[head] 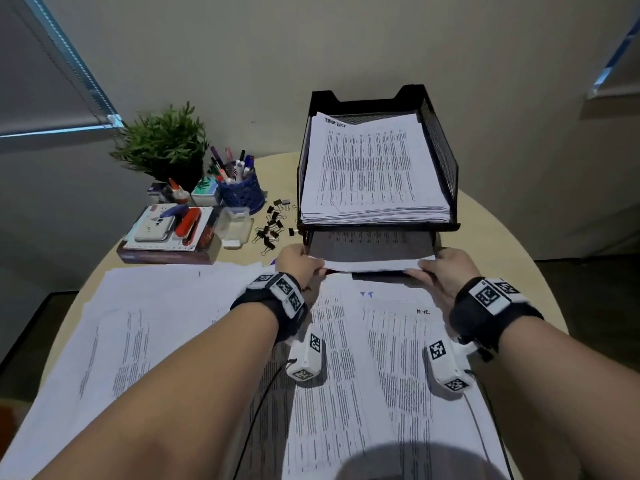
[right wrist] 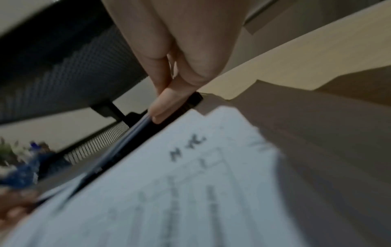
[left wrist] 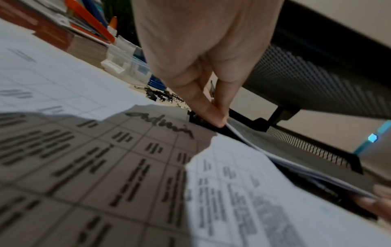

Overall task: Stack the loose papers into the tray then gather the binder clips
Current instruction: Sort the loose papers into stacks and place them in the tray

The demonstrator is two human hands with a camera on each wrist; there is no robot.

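Observation:
A black mesh two-tier tray stands at the back of the round table; its upper tier holds a thick pile of printed sheets. A thin bundle of papers lies half inside the lower tier. My left hand pinches its left front corner, and my right hand pinches the right front corner. In the left wrist view the fingertips clamp the bundle's edge. In the right wrist view the fingertips clamp the bundle. Black binder clips lie scattered left of the tray.
Loose printed sheets cover the near table, more at the left. At the back left stand a potted plant, a blue pen cup, a clear plastic box and a red stapler on a book stack.

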